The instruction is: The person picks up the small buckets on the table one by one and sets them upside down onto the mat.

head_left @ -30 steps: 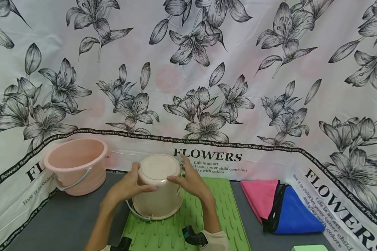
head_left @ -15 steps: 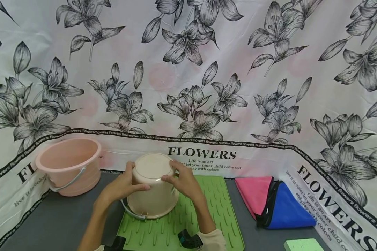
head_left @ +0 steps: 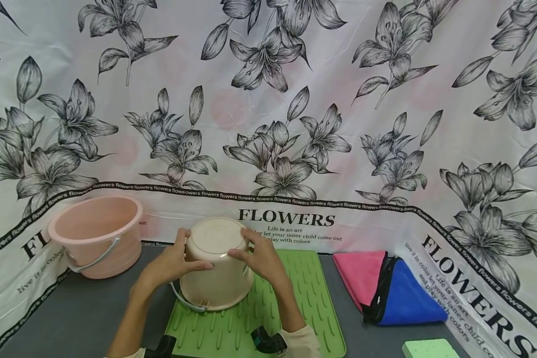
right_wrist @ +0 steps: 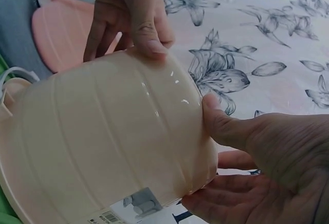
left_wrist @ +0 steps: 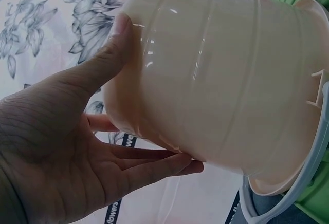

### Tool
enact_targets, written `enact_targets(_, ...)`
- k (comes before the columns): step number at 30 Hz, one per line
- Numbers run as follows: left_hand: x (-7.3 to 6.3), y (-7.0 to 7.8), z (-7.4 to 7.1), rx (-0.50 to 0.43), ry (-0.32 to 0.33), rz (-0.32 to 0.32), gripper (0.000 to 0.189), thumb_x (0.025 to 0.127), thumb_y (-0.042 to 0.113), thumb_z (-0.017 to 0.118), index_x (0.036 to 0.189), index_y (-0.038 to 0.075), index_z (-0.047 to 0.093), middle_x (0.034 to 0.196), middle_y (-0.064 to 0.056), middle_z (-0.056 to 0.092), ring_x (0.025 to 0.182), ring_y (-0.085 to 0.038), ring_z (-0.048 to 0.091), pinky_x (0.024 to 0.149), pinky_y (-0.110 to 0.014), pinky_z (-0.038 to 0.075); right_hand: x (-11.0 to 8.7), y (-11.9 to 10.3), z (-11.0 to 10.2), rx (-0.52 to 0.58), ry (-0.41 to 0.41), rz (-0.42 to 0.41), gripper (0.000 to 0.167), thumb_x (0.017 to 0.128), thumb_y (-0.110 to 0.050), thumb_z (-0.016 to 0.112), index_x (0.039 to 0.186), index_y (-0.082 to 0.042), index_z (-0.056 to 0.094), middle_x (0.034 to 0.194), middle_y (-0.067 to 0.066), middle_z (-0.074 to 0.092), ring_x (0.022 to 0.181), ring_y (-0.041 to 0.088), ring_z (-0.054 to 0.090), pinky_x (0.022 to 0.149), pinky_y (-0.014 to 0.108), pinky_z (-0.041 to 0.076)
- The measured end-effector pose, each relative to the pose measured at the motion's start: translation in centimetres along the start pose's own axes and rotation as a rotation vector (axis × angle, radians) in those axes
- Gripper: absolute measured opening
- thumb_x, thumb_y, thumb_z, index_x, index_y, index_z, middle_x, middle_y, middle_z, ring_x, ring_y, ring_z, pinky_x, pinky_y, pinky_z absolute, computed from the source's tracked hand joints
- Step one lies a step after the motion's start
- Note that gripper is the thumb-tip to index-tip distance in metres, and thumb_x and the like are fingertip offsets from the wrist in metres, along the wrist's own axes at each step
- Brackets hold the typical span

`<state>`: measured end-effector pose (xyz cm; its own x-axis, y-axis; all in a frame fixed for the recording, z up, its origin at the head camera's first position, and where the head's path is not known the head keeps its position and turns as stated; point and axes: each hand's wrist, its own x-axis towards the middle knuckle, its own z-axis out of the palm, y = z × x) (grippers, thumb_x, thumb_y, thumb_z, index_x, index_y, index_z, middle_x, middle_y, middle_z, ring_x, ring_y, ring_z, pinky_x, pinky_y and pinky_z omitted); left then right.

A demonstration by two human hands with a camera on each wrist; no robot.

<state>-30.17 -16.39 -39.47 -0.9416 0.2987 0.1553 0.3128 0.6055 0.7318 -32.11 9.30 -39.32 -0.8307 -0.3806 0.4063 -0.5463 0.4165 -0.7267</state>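
Note:
A cream bucket [head_left: 219, 278] stands upside down on a green textured mat [head_left: 295, 298], its base facing up and its grey handle [head_left: 185, 301] hanging at the rim on the left. My left hand [head_left: 167, 263] grips the bucket's left side near the base, thumb across the front and fingers round the far side, as the left wrist view shows. From the right, my right hand [head_left: 261, 256] holds it in the same way. In the right wrist view a printed label [right_wrist: 136, 206] with a barcode shows on the bucket's wall.
A pink bucket [head_left: 100, 248] stands upright at the back left. To the right lies a folded pink and blue cloth item [head_left: 411, 296] with black edging, and a light green block [head_left: 429, 349] sits at the front right. A flower-printed sheet [head_left: 268, 124] backs the dark table.
My right hand's raised fingers have come down onto the bucket's side, so both hands now hold it. The head view has shifted slightly; the bucket stays in place on the mat.

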Motion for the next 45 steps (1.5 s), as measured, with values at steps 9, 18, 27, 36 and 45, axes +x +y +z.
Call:
enact_targets(9, -0.5, 0.0, -0.9, 0.007, 0.007, 0.008, 0.102, 0.085, 0.045, 0.087, 0.153, 0.0, 0.025, 0.139, -0.039, 0.058, 0.12, -0.048, 0.067, 0.087, -0.051, 0.063, 0.1, -0.2, 0.0, 0.012, -0.005, 0.019, 0.057, 0.095, -0.019, 0.078, 0.142, 0.006, 0.058, 0.155, 0.026, 0.053, 0.14, 0.042, 0.056, 0.109, 0.053, 0.055)
enact_targets(18, -1.5, -1.0, -3.0, 0.107, 0.219, 0.023, 0.088, 0.086, 0.033, 0.087, 0.153, -0.003, 0.042, 0.139, -0.042, 0.056, 0.119, -0.057, 0.065, 0.09, -0.061, 0.061, 0.0, -0.1, -0.1, 0.038, -0.007, 0.057, 0.057, 0.095, -0.02, 0.078, 0.142, 0.006, 0.058, 0.159, 0.026, 0.048, 0.145, 0.043, 0.051, 0.111, 0.054, 0.053)
enact_targets(27, -1.6, -2.5, -4.5, 0.324, 0.805, 0.268, 0.056, 0.075, 0.001, 0.089, 0.126, -0.008, 0.067, 0.116, -0.036, 0.069, 0.103, -0.055, 0.066, 0.083, -0.068, 0.053, -0.1, 0.2, -0.3, 0.039, -0.001, 0.066, 0.056, 0.095, -0.02, 0.078, 0.14, 0.005, 0.059, 0.159, 0.026, 0.047, 0.147, 0.043, 0.049, 0.112, 0.055, 0.053)
enact_targets(36, -2.7, -6.2, -6.1, 0.499, 0.883, 0.183, 0.053, 0.077, 0.007, 0.085, 0.126, 0.001, 0.067, 0.123, -0.033, 0.062, 0.114, -0.054, 0.055, 0.091, -0.076, 0.039, 0.0, 0.5, 0.2, 0.048, -0.003, 0.066, 0.066, 0.095, -0.022, 0.079, 0.148, 0.006, 0.053, 0.16, 0.026, 0.045, 0.148, 0.042, 0.047, 0.111, 0.051, 0.054)
enact_targets(45, -3.3, -8.1, -6.9, 0.464, 0.725, -0.009, 0.054, 0.095, 0.023, 0.076, 0.134, -0.008, 0.055, 0.14, -0.043, 0.045, 0.142, -0.069, 0.026, 0.112, -0.092, -0.003, -0.1, 0.2, 0.2, 0.07, 0.01, 0.069, 0.065, 0.094, -0.019, 0.079, 0.148, 0.006, 0.053, 0.161, 0.028, 0.044, 0.149, 0.044, 0.046, 0.112, 0.054, 0.052)
